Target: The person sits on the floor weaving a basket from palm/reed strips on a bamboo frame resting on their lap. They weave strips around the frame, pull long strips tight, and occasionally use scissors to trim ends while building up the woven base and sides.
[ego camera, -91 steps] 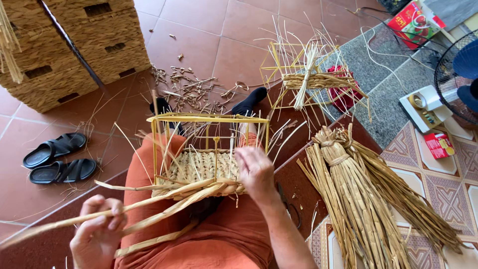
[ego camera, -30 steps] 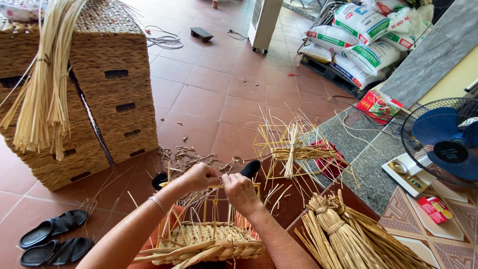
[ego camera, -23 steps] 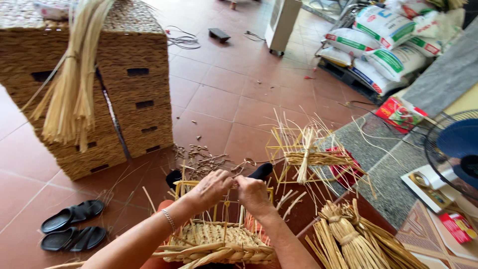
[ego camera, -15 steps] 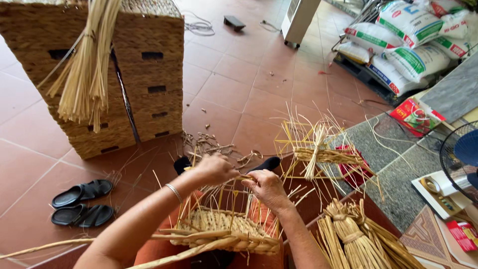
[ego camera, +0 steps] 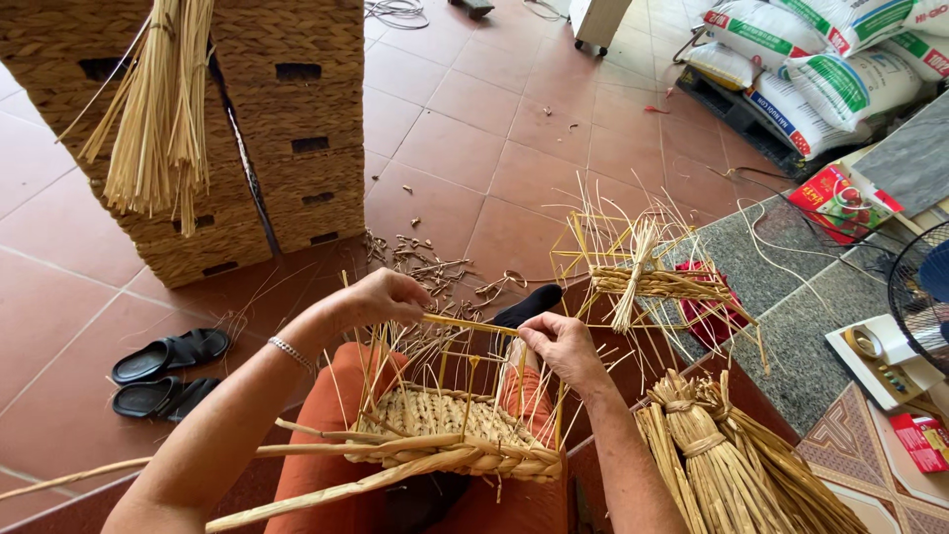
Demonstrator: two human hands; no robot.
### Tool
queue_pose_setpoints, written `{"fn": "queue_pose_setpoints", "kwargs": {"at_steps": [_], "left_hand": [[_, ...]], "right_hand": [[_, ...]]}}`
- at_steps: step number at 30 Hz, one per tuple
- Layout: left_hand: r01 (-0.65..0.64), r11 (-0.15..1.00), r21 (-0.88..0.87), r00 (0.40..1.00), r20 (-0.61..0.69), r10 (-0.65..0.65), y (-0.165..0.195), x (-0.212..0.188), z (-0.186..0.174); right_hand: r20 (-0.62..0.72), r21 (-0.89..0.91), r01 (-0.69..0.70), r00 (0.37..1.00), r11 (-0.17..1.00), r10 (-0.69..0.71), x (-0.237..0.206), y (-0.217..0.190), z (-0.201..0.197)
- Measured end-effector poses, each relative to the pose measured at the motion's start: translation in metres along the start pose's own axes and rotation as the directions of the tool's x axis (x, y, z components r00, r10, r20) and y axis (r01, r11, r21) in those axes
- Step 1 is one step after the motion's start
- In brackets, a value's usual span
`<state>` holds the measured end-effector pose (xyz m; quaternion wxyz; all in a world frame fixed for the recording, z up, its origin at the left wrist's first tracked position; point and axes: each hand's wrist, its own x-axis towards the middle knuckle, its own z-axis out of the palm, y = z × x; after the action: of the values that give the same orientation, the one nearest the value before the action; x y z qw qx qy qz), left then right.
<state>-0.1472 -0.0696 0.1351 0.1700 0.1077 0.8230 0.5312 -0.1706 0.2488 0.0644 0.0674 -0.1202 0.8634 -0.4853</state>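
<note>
Half-woven basket (ego camera: 450,435) rests on the lap, woven base nearest, bare frame uprights rising. Left hand (ego camera: 381,297) pinches the frame's top bar (ego camera: 473,324) at its left end; right hand (ego camera: 559,341) grips the right end. Straw bundle (ego camera: 722,465) lies right. Black sandals (ego camera: 163,371) left on floor. Stacked woven crates (ego camera: 287,129) beyond.

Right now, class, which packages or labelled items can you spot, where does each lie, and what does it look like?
Sacks: piled top right on a dark pallet; plump, white with green and red print.
Red packet: flat on grey stone at right; red with green picture.
Small red box: lower right edge; rectangular, red and white.
</note>
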Motion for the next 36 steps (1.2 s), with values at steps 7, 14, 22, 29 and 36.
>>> {"fn": "queue_pose_setpoints", "kwargs": {"at_steps": [7, 14, 22, 29, 36], "left_hand": [[-0.397, 0.548, 0.736, 0.776, -0.05, 0.629, -0.004, -0.007, 0.019], [-0.427, 0.745, 0.512, 0.902, 0.192, 0.386, -0.007, 0.004, 0.007], [-0.1, 0.908, 0.408, 0.991, -0.036, 0.126, -0.009, 0.005, 0.032], [-0.333, 0.185, 0.925, 0.78, 0.16, 0.604, -0.063, -0.002, 0.056], [-0.187, -0.002, 0.982, 0.752, 0.145, 0.643, -0.043, -0.015, 0.058]], "right_hand": [[-0.02, -0.1, 0.162, 0.986, 0.982, -0.165, -0.001, 0.003, 0.005], [0.063, -0.309, 0.055, 0.997, 0.949, -0.038, 0.001, -0.004, 0.001], [-0.352, -0.515, 0.47, 0.646, 0.716, -0.677, -0.046, 0.007, -0.023], [-0.505, -0.136, -0.087, 0.863, 0.987, 0.007, -0.138, 0.051, -0.03], [-0.351, -0.37, 0.159, 0.888, 0.915, -0.296, -0.149, 0.082, 0.038]]}}
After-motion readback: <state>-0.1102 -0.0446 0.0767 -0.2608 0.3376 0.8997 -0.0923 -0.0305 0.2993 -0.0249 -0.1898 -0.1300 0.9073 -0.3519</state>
